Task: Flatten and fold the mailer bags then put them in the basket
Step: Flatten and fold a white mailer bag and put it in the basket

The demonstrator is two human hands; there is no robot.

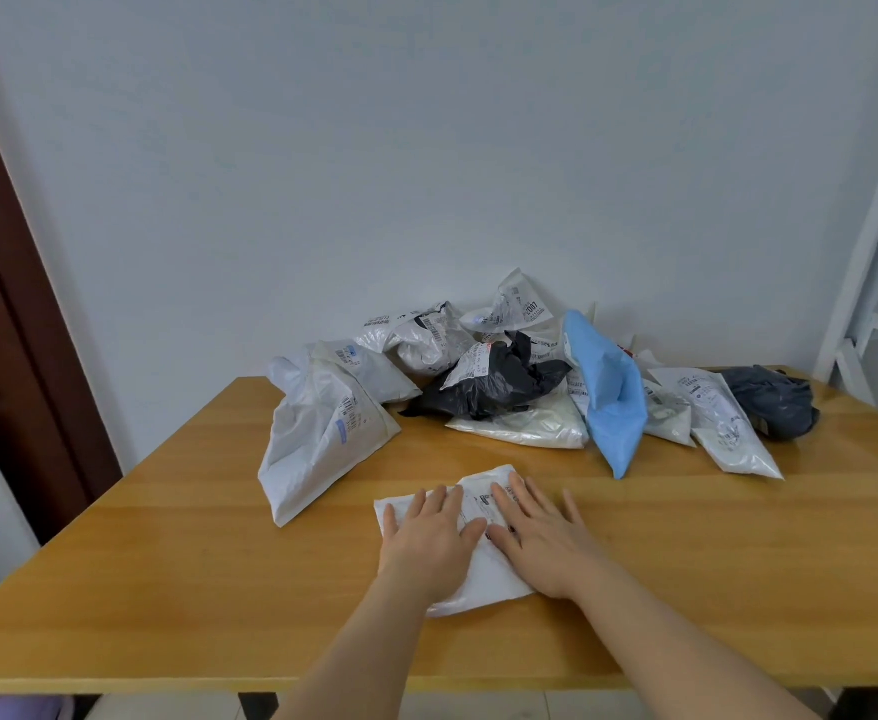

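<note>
Mailer bag [483,569], a white one with a printed label, lies flat on the wooden table [166,589] a little in from the near edge and about midway along it, pinned under both palms. Left hand [429,537] presses on its left part with straight fingers slightly spread; right hand [543,537] presses on its right part, fingers straight and fanned apart, the outer ones reaching past the bag's edge onto bare wood. Neither hand grips anything. Judging by this, the flattening step is in hand: the bag looks smoothed but not yet folded. The next move likely calls for one hand to hold the bag down while the other lifts an edge and brings it over, then presses the crease.

Farther back, a large white bag [317,439] slumps toward the left edge. Beyond it, along the far edge against the wall, waits the crumpled pile: a black bag [494,387], a blue bag [611,397], several white and grey ones, and a dark grey bag [774,402] near the far right corner. No basket is in view, so where the folded bags go cannot be told
</note>
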